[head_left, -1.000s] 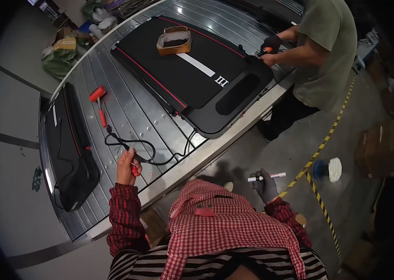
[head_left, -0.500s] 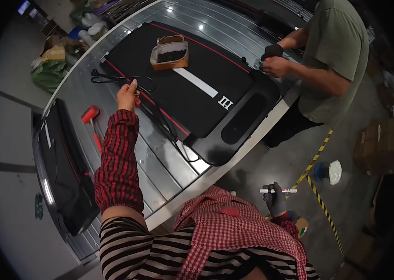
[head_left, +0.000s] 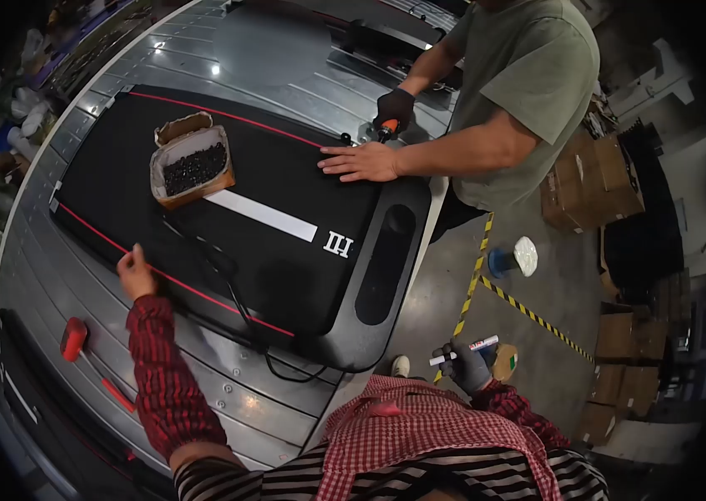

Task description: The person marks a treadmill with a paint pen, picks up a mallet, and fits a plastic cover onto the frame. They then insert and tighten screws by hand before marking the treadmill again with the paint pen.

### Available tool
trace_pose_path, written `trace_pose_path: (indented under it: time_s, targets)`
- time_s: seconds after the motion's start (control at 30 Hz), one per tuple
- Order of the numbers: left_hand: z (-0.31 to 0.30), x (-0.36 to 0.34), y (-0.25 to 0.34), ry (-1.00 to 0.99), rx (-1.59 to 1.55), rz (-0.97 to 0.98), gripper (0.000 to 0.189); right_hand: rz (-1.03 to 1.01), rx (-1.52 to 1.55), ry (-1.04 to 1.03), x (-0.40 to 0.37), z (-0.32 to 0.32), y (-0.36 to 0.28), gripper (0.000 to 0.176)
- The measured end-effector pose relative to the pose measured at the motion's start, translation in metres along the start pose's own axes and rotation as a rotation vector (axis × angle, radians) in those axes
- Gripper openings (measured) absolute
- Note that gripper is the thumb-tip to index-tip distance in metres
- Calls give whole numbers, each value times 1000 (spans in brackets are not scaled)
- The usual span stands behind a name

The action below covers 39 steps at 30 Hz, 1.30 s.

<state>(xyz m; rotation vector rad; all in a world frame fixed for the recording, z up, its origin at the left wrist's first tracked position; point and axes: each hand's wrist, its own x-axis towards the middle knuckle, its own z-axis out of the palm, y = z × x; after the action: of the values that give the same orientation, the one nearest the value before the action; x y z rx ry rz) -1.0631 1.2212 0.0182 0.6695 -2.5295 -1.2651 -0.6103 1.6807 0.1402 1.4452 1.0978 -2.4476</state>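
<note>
A black treadmill (head_left: 286, 275) with red edge lines lies flat on the metal-topped bench. My bare left hand (head_left: 136, 274) is at its near side rail, fingers partly bent and apart, with nothing visible in them. A black power cable (head_left: 232, 284) runs across the deck beside that hand and loops over the near edge. In front of my apron, my right hand (head_left: 468, 367), in a grey glove, is closed around a white marker pen (head_left: 484, 342). An open cardboard box (head_left: 194, 171) of small dark parts, perhaps screws, rests on the deck.
Across the treadmill, a co-worker's gloved hand (head_left: 395, 108) holds an orange-and-black tool; their bare hand (head_left: 361, 161) lies flat on the deck. A red mallet (head_left: 75, 338) lies on the bench (head_left: 228, 392). Another dark panel (head_left: 27, 401) is at left. Cartons (head_left: 591, 184) stand on the floor.
The cable has moved from beside the treadmill onto its deck, and my left hand is now apart from it. The co-worker's bare hand has come down onto the deck. My view has shifted right.
</note>
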Motion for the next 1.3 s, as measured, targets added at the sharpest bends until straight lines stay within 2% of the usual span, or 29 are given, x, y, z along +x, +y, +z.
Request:
trace_pose_path:
  time_s: [0.03,0.07,0.1,0.13,0.17,0.23,0.27,0.33,0.37,0.4,0.43,0.5,0.57,0.63,0.67,0.73,0.8,0.87,0.93,1.03,1.13,1.17,1.23,1.27,1.3]
  targets:
    - [-29,9,-11,141,175,125,57,3,-21,7,1,6,-5,24]
    - [-51,33,-52,268,294,107,61,-37,-20,14,4,10,-10,24]
    - [-83,38,-70,300,419,43,68,14,-51,-17,7,14,-13,24]
    - [-123,21,-49,51,597,-267,71,62,-72,-46,9,19,-14,23]
    - [-149,-1,-52,119,455,-278,64,15,-43,-33,13,28,-15,23]
    - [-71,31,-5,-2,338,-166,63,40,-131,-11,14,45,-14,23]
    - [-29,18,33,-89,262,-115,61,6,-155,-17,26,39,-4,24]
    - [23,-56,103,-242,118,-47,58,35,-258,-30,26,60,-9,24]
    - [31,-106,131,-297,40,-32,57,-25,-304,-60,24,71,-12,24]
    - [27,-160,154,-338,-28,-33,55,-67,-364,-98,20,82,-14,24]
    - [18,-214,169,-369,-86,-44,54,89,-376,-95,19,89,-18,25]
    - [-9,-307,188,-406,-174,-77,51,44,-388,-102,15,103,-21,25]
    - [-24,-365,202,-444,-254,-96,48,-2,-388,-116,20,102,-19,26]
    - [-26,-376,205,-490,-332,-103,45,23,-352,-263,36,85,-14,32]
    - [-14,-363,241,-511,-365,-107,44,13,-347,-273,35,86,-15,32]
    - [-15,-367,242,-543,-419,-130,41,74,-354,-246,31,90,-14,31]
    - [-17,-379,244,-568,-476,-161,38,63,-381,-316,27,90,-17,30]
    - [-22,-393,229,-600,-542,-170,36,29,-398,-387,24,92,-23,30]
    - [-31,-401,214,-647,-601,-173,33,38,-432,-293,18,91,-25,28]
    - [-31,-399,199,-679,-641,-223,29,18,-399,-341,14,82,-35,29]
    - [-45,-325,155,-631,-701,-328,26,41,-390,-249,24,65,-44,29]
    - [-63,-280,116,-591,-726,-378,25,28,-350,-250,3,77,-58,29]
    - [-128,-200,31,-503,-754,-456,23,108,-482,-298,18,69,-64,33]
    - [-154,-192,8,-469,-771,-485,22,102,-474,-387,20,72,-71,33]
    - [-169,-200,1,-446,-788,-510,21,115,-475,-389,32,70,-71,33]
